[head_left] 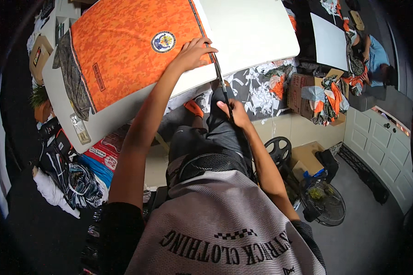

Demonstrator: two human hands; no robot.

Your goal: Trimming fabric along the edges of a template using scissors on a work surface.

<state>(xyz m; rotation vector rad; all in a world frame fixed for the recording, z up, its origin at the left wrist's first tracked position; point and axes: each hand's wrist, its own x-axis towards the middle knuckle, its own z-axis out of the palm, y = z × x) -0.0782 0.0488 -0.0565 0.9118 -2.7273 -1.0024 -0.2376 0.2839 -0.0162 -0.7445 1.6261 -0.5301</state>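
An orange camouflage-print fabric panel (pixel 119 43) with a round emblem lies on the white table, a dark strip along its right edge. My left hand (pixel 195 54) rests flat on the panel's near right corner, its fingers spread over that edge. My right hand (pixel 236 113), closed around the handles of a pair of scissors (pixel 221 82), is below the table's front edge. The long dark blades point up toward the panel's right edge, close to my left fingertips. Exactly where the blades meet the fabric is hard to make out.
Dark mesh fabric (pixel 75 75) hangs off the panel's left side. Beyond the white table (pixel 252 32) lie white scraps (pixel 261 91) and a cardboard box (pixel 303 94) of cloth offcuts. Another person (pixel 376 57) sits at the far right. A fan (pixel 323 201) stands on the floor.
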